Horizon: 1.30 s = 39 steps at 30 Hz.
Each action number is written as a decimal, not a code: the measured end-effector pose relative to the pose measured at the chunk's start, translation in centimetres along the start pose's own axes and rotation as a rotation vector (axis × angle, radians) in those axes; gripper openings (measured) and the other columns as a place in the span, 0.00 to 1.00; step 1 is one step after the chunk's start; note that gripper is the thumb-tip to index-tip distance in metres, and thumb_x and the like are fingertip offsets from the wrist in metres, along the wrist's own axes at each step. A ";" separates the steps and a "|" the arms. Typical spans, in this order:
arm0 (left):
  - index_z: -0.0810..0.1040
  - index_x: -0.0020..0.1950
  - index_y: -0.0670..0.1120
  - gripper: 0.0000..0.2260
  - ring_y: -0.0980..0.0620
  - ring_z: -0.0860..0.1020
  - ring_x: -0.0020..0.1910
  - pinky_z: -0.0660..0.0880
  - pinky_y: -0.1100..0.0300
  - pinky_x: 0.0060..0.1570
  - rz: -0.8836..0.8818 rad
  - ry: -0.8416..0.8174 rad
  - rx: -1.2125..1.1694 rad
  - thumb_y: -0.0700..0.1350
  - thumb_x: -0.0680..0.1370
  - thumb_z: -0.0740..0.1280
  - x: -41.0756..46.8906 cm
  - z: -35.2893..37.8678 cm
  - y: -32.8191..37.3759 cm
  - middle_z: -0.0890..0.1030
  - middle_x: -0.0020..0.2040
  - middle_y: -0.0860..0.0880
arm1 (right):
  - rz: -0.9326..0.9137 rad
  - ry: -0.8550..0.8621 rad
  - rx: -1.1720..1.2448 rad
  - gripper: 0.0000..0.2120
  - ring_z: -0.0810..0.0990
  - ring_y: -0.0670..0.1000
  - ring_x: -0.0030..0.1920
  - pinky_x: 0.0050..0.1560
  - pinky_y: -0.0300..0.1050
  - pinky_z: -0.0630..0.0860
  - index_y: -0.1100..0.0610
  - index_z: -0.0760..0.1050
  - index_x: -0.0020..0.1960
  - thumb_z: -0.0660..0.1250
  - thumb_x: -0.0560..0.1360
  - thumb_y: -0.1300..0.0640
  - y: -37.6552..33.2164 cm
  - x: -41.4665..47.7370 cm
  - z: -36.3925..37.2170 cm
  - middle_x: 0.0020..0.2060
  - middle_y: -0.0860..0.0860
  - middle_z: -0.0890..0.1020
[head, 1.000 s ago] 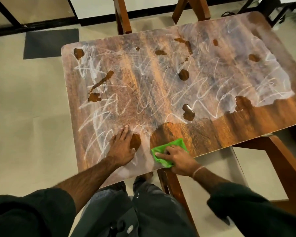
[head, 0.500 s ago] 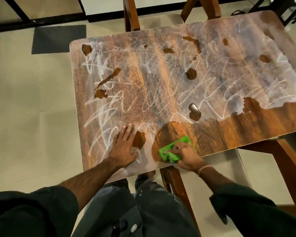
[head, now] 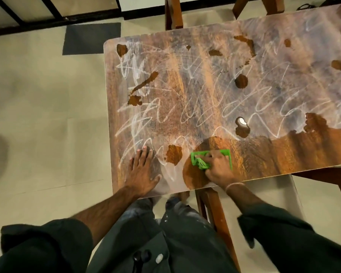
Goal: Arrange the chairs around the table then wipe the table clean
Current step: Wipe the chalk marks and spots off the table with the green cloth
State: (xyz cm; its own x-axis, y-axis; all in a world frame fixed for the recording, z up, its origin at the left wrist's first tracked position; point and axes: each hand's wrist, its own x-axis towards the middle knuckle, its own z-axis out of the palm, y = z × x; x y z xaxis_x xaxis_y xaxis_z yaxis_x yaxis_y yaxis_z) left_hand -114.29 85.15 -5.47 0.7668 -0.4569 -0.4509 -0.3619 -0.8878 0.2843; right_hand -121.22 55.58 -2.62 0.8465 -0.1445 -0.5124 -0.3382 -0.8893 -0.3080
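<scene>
- Table (head: 274, 154) stood directly before me, a round-cornered slab with a glossy wood-grain top. A wiped band along its near edge looked dark and clean, while the rest lay under white chalky scribbles (head: 138, 123) and brown spills (head: 241, 81).
- My right hand (head: 218, 166) gripped a bunched green cloth (head: 200, 160), thin and limp, pressed onto the table near its front edge.
- My left hand (head: 142, 172) lay flat with straight fingers, bracing on the table just beside a brown puddle (head: 173, 154).
- Smearing seemed the main risk to me: dragging the cloth through that wet puddle could streak brown across the cleaned band, or mix it with chalk into paste.
- A sweep toward me could push liquid over the edge onto the wooden chair (head: 213, 209) below.
- One small cloth might saturate and only spread the mess.
</scene>
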 end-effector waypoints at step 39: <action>0.45 0.83 0.48 0.41 0.45 0.36 0.81 0.34 0.45 0.75 0.164 -0.053 0.016 0.59 0.80 0.64 -3.1 -1.5 -6.4 0.39 0.83 0.46 | 0.251 0.153 0.086 0.36 0.45 0.54 0.79 0.79 0.54 0.49 0.49 0.56 0.79 0.63 0.74 0.63 -7.4 -8.1 5.5 0.79 0.48 0.52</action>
State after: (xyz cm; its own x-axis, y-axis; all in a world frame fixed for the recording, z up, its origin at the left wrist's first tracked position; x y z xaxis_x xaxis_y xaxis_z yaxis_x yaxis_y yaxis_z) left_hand -113.57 92.38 -4.62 0.6682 -0.5973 -0.4436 -0.4885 -0.8019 0.3441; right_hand -127.80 65.72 -0.61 0.7819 -0.4246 -0.4566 -0.5728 -0.7784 -0.2570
